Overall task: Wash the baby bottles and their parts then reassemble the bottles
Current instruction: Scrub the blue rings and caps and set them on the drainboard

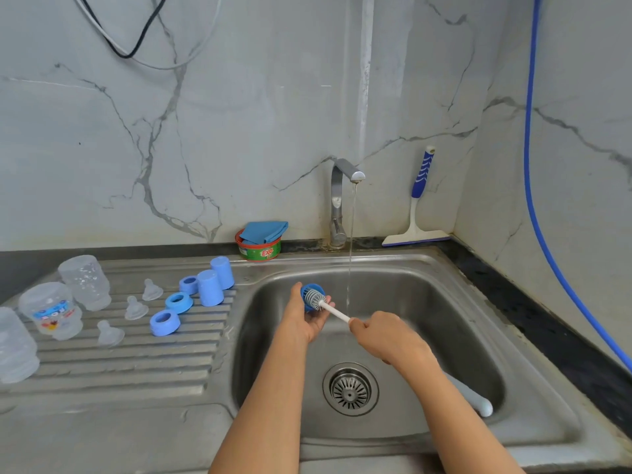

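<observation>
Over the sink basin [427, 302] my left hand [304, 316] grips a blue bottle cap [309, 290]. My right hand [386, 336] holds the white handle of a small brush [323, 302], whose grey bristles sit inside the cap. Water runs from the tap [345, 186] just right of the cap. On the ribbed drainboard [136, 364] stand three clear bottles upside down [85, 282] [51, 311] [15, 347], three clear teats [152, 290], three blue rings [165, 322] and two blue caps [209, 288].
A dish-soap tub with a blue cloth [260, 242] sits behind the sink. A squeegee [419, 203] leans in the back corner. A blue hose [533, 186] hangs down the right wall. Another white handle [475, 398] lies in the basin near the drain [350, 388].
</observation>
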Demonstrator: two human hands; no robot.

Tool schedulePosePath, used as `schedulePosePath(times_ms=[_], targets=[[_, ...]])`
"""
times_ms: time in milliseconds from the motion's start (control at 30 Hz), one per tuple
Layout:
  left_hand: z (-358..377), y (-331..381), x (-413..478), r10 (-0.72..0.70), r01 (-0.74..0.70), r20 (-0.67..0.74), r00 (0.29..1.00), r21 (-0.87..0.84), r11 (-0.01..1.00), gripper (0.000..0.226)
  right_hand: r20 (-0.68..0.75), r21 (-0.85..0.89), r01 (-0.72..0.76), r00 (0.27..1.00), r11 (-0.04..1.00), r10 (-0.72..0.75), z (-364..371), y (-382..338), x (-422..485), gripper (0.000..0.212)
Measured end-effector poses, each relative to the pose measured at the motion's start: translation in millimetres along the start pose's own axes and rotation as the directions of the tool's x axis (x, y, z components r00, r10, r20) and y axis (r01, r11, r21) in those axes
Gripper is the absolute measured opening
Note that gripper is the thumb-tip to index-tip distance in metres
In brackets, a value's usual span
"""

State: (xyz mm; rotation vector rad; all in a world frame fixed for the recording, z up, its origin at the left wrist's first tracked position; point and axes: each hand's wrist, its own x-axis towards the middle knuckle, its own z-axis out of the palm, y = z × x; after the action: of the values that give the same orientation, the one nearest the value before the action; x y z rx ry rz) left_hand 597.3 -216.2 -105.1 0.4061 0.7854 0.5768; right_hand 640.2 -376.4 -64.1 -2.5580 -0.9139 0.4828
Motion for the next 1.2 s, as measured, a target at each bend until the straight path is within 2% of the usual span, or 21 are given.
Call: schedulePosePath(times_ms=[67,133,233,300,367,467,533,633,700,800,900,967,1067,1133,1200], targets=[[-2,2,1,0.003,-0.003,0.012,1.0,-0.007,1.0,0.056,0.048,0.02,0.02,0.999,1.0,-0.021,-4,-1,-2,0.038],[-1,3,0,0.035,-0.035,0.021,0.999,0.006,0.999,0.049,0.141,0.111,0.005,0.99,0.994,-0.021,-11,-1,-6,0.04],[0,3,0,0.171,-0.171,0.014,0.985,0.102,0.98,0.039,0.28,0.175,-0.069,0.96,0.982,0.018,-17,0,-9,0.04],[-1,0,6,0.29,-0.278,-0.019,0.957,0.23,0.933,0.037,0.307,0.176,-0.115,0.95,0.978,0.056,-16,-1,-10,0.041],[0,-5,8,0.397,-0.351,-0.061,0.916,0.361,0.864,0.034,0.265,0.167,-0.137,0.96,0.976,0.089,-13,-1,-9,0.043],[5,-11,5,0.478,-0.384,-0.106,0.872,0.459,0.801,0.039,0.082,0.062,-0.061,0.995,0.996,0.056,-7,-2,-5,0.04],[8,-9,1,0.438,-0.356,-0.144,0.887,0.391,0.849,0.041,-0.052,0.009,-0.025,0.998,1.0,0.025,0,-4,-2,0.041],[10,-1,-3,0.232,-0.219,-0.075,0.97,0.151,0.964,0.042,-0.124,-0.011,0.014,0.992,1.0,-0.015,7,-4,1,0.046],[8,4,-7,0.114,-0.113,-0.007,0.993,0.066,0.991,0.043,-0.091,-0.025,0.023,0.996,0.999,-0.025,4,-1,2,0.046],[1,7,-8,0.014,-0.015,0.019,1.0,0.045,0.999,0.052,0.028,-0.013,0.05,0.998,0.999,-0.049,-7,2,-1,0.041],[-5,9,-6,-0.026,0.023,0.042,0.999,0.065,0.998,0.053,0.209,0.115,-0.008,0.978,0.993,-0.017,-16,4,-5,0.041],[-7,10,-5,-0.008,0.002,0.054,0.998,0.108,0.994,0.046,0.322,0.169,-0.112,0.945,0.979,0.053,-18,4,-8,0.042],[-6,3,-3,0.19,-0.168,-0.027,0.981,0.36,0.918,0.036,0.35,0.147,-0.198,0.927,0.969,0.136,-17,0,-12,0.044],[-3,-2,-2,0.277,-0.23,-0.068,0.959,0.388,0.892,0.036,0.25,0.101,-0.167,0.958,0.981,0.138,-14,-4,-12,0.043],[1,-5,-1,0.285,-0.237,-0.102,0.953,0.331,0.913,0.035,0.082,0.01,-0.101,0.992,0.995,0.1,-11,-7,-12,0.037]])
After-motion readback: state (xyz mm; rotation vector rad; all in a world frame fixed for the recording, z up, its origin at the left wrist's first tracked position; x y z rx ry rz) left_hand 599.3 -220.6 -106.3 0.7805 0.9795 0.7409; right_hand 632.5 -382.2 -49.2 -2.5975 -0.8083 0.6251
